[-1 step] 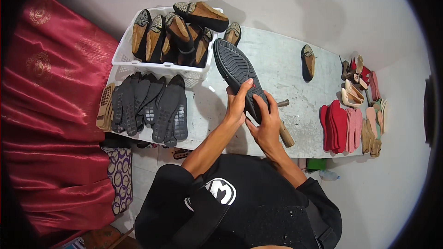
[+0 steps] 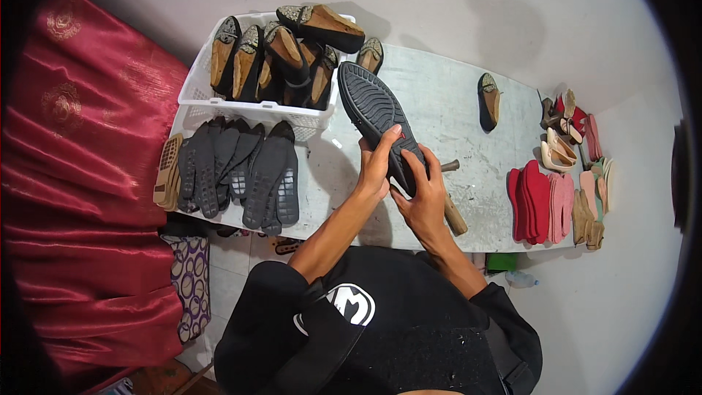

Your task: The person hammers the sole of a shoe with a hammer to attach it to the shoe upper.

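Held up over the table is a black shoe (image 2: 371, 102), its ridged sole facing me and its toe pointing to the far left. My left hand (image 2: 374, 168) grips the shoe's left side around the middle, thumb pressed on the sole near a small red mark. At the heel end, my right hand (image 2: 424, 201) is closed on it, fingers over the sole. The shoe's upper is turned away and hidden. Just beyond my right hand lies a hammer (image 2: 455, 217) with a wooden handle, partly covered by that hand.
A white basket (image 2: 191, 93) of black shoes on wooden lasts stands at the far left of the table (image 2: 446, 73). Several dark soles (image 2: 265, 175) lie before it. Two more lasted shoes sit farther back. Red soles (image 2: 532, 201), pink soles (image 2: 561, 208) and cream shoes (image 2: 558, 150) are at right.
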Demonstrator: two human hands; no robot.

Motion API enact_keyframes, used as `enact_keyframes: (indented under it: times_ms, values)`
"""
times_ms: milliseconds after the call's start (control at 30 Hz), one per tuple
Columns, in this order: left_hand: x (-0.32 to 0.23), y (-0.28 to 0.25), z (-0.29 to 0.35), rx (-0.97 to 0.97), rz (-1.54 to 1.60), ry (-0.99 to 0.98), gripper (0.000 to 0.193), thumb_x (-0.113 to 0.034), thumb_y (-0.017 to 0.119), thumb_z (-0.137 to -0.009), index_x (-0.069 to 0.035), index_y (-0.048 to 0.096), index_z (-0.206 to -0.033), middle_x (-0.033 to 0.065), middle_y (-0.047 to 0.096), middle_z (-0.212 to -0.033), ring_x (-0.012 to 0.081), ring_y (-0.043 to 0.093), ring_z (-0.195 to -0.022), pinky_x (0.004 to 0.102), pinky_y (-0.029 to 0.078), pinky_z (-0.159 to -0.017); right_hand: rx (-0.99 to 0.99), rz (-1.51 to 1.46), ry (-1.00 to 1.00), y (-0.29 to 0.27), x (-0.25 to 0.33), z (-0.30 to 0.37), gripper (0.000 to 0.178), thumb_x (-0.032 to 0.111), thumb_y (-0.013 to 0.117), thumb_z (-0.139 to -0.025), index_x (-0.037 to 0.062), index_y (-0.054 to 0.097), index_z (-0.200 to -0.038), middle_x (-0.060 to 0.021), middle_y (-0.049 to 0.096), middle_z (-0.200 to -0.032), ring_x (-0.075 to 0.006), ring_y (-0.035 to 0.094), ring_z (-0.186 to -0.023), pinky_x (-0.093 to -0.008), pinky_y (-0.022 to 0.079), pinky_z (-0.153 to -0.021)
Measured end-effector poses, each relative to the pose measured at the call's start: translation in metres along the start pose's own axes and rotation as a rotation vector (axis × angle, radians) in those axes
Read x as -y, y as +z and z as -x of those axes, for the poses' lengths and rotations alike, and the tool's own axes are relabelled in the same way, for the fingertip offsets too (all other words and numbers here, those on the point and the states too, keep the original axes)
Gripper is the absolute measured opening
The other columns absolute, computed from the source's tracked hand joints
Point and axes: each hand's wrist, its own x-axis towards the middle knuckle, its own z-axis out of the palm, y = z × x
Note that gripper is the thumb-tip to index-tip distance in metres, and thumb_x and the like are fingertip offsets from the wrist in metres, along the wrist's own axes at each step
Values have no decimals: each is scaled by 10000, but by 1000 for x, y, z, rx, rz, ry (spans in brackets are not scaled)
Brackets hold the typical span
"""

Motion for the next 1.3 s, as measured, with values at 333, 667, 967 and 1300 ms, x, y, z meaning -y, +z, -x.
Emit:
enact_keyframes:
  times_ms: [333,667,967,1300]
  values:
    - [-39,-66,-6,409,213,-21,660,-600,399,-928,-83,423,-1338,97,504,-1335,259,476,-1213,446,365,-1023,-86,-81,-149,6,36,-32,573,-42,717,-688,52,563,-1231,-230,484,-1261,-386,551,-1115,-403,494,-879]
    - [-151,-95,-97,1006,381,94,1204,-668,707,-672,26,125,-1466,272,315,-1452,426,255,-1375,613,188,-1114,165,-268,-132,30,62,-38,602,18,767,-663,20,559,-1229,-218,525,-1230,-346,548,-1125,-379,444,-933]
    - [-198,-165,-108,815,145,137,717,-602,651,-785,-26,481,-1176,135,562,-1079,385,546,-1111,574,409,-992,401,-703,239,70,56,-58,626,110,772,-734,-6,502,-1287,-151,544,-1228,-238,528,-1146,-326,392,-988]
    - [-316,-139,-188,55,-325,174,414,-384,630,-903,4,625,-1049,84,674,-993,167,650,-878,305,517,-811,440,-1552,744,210,51,-150,540,124,660,-861,50,383,-1319,-133,519,-1236,-253,534,-1136,-431,475,-914]
